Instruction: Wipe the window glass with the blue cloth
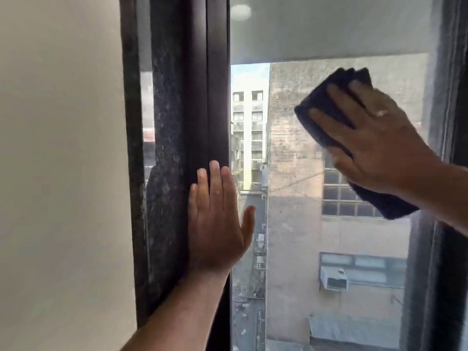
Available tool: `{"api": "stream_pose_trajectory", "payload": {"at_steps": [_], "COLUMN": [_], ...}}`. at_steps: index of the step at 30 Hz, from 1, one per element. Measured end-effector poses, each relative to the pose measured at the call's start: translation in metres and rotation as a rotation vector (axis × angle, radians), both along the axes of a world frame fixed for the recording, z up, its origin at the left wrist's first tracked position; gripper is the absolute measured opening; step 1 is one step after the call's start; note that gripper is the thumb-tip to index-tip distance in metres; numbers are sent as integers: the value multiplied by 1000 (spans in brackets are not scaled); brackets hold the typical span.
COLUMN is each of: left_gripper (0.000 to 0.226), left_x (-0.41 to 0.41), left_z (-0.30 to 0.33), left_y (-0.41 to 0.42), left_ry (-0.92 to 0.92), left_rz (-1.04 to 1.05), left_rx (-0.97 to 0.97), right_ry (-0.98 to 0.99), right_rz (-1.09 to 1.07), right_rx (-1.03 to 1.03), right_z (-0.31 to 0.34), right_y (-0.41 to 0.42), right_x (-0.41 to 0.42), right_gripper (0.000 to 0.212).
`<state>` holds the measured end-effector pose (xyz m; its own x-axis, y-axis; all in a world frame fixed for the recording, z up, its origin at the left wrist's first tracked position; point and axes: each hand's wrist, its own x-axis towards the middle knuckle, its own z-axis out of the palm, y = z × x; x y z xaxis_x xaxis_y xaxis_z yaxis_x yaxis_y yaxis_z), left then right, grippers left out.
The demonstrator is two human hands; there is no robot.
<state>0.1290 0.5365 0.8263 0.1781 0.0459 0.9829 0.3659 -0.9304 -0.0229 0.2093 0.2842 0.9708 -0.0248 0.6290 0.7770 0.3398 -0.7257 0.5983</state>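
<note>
The window glass (298, 224) fills the middle and right of the head view, with buildings seen through it. A folded dark blue cloth (326, 107) lies flat against the upper right part of the pane. My right hand (377, 140) presses on it with fingers spread, and the cloth's lower end sticks out below the wrist. My left hand (217, 221) rests flat and empty, fingers together, on the dark left frame (195, 97) at the edge of the glass.
A cream wall (63, 173) stands to the left of the dark frame. Another dark frame post (450, 274) bounds the glass on the right. A pale ceiling reflection or blind covers the top of the pane.
</note>
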Motion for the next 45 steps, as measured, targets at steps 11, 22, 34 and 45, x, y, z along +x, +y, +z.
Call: {"api": "stream_pose_trajectory", "payload": {"at_steps": [11, 22, 34, 45], "left_gripper": [73, 72, 75, 72], "left_x": [1, 0, 3, -4], "left_z": [-1, -4, -6, -2], "left_y": [4, 3, 6, 3], "left_ry": [-7, 1, -20, 35], "left_rz": [5, 0, -21, -34], "left_rx": [34, 38, 33, 24], "right_ry": [-44, 64, 185, 193], "right_rz": [-34, 17, -54, 35], "right_rx": [-488, -465, 458, 140], "right_z": [-80, -230, -98, -171], "right_y": [-39, 54, 13, 11], "right_x": [15, -29, -20, -14], "right_gripper": [65, 84, 63, 72]}}
